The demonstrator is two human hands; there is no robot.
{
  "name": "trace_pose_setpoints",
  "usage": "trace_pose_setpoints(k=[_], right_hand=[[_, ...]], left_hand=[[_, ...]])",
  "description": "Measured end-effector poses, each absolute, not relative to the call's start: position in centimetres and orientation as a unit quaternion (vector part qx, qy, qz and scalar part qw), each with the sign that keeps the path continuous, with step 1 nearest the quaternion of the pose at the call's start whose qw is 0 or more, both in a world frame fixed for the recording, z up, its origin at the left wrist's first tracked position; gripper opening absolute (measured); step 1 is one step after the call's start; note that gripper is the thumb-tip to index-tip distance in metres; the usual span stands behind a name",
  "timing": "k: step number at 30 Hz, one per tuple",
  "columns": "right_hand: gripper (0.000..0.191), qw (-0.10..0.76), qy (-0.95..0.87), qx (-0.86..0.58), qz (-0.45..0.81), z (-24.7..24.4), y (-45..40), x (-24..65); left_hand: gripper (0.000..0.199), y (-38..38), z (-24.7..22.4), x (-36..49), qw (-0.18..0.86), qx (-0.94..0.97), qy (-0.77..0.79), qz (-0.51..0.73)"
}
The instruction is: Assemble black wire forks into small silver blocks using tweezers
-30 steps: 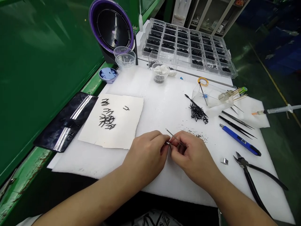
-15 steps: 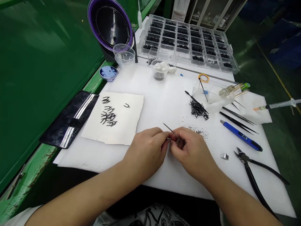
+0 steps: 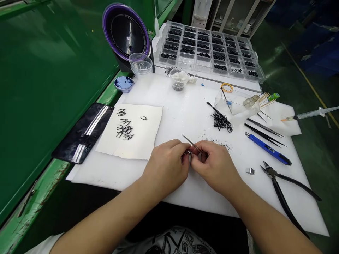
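Observation:
Close together above the front of the white sheet, my two hands meet fingertip to fingertip. My left hand (image 3: 169,162) is closed in a pinch on a tiny shiny metal piece (image 3: 188,151), mostly covered by the fingers. In my right hand (image 3: 212,162) is a slim metal rod-like tool (image 3: 189,140), its free end pointing up and left past the fingertips; its kind cannot be made out. The right fingertips touch the area of the small piece. Just beyond the hands, tiny black bits (image 3: 222,145) lie scattered near a pile of black fork-shaped parts (image 3: 221,121).
Left is a paper sheet (image 3: 143,141) with black forked parts, beside a dark tablet-like panel (image 3: 83,132). At the back stand a compartment box (image 3: 209,53) and clear cups (image 3: 141,65). Right lie tweezers (image 3: 265,133), a blue cutter (image 3: 267,148), a metal block (image 3: 250,171) and side cutters (image 3: 275,176).
The view has shifted slightly. Both hands keep nearly the same pose, and the small metal piece between the fingertips shows a little more. The objects on the table stay in place.

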State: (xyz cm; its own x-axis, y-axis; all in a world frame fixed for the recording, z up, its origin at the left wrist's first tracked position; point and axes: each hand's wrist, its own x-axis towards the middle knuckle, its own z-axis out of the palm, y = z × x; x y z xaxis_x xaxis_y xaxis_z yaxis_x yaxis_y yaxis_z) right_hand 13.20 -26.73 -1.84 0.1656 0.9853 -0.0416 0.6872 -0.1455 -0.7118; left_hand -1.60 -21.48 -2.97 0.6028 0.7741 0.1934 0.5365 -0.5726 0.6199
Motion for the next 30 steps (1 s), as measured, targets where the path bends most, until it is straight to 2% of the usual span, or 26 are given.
trace_pose_setpoints(k=[30], right_hand=[[0.008,0.282,-0.578,-0.716,0.271,-1.46,-27.01,13.46]], left_hand=[[0.018,-21.55,-3.12,-1.55,0.272,0.850,0.378,0.245]])
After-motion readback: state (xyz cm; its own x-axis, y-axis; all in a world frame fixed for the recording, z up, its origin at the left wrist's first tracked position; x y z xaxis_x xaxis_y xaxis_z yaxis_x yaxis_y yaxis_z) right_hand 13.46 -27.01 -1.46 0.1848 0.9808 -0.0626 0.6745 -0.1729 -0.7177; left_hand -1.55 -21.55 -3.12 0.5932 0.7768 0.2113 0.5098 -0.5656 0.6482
